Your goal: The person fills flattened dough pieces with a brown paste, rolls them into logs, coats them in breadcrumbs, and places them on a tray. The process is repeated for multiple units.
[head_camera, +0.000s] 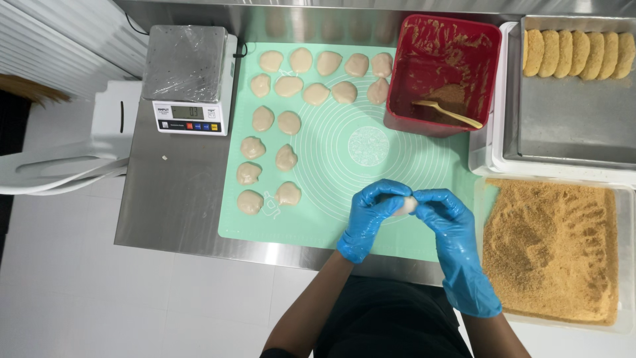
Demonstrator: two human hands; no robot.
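Note:
Both my hands wear blue gloves and meet over the front of a pale green silicone mat (331, 219). My left hand (368, 215) and my right hand (447, 219) are closed together around one pale dough piece (405, 205), which shows only between the fingertips. Several more beige dough pieces (286, 158) lie in rows on the mat's left and far side, apart from my hands.
A red tub (404, 73) with brown filling and a wooden spoon (450, 113) stands at the mat's far right. A metal tray (570, 126) holds several breaded pieces (573, 53). A crumb tray (553, 248) lies right of my hands. A wrapped kitchen scale (189, 79) sits at left.

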